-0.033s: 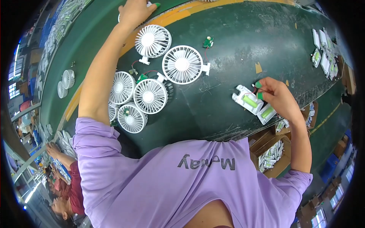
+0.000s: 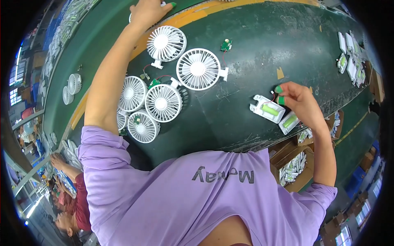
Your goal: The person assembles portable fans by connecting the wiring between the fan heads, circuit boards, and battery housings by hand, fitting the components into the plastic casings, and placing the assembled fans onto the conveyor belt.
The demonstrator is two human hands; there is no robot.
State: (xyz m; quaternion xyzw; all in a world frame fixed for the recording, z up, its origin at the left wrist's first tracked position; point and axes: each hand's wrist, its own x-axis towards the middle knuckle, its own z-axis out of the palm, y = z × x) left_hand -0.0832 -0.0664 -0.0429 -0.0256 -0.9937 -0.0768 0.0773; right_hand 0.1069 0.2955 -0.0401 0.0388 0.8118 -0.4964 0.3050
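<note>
My left hand [image 2: 148, 15] reaches to the far left, its fingers closed over a white fan head [image 2: 130, 18] that is mostly hidden beneath it and cut by the picture's edge. On the right, my right hand [image 2: 298, 98] pinches a thin wire [image 2: 273, 96] with a small white connector at its end. The wire comes from a white handle shell [image 2: 256, 107] holding a green battery [image 2: 269, 109]. Against it lies a second white shell [image 2: 284, 128] with another green battery [image 2: 290, 121], below my right fingers.
Several white caged fans [image 2: 198, 69] with green circuit boards [image 2: 226, 45] on wires lie left of centre. White shells [image 2: 351, 67] pile up at the far right. Cardboard boxes [image 2: 303, 180] of parts stand below the table's edge. A co-worker in a red sleeve [image 2: 82, 201] sits at lower left.
The wire and connector at my right fingertips have shifted slightly. My left hand has moved a touch to the right; otherwise things lie as before.
</note>
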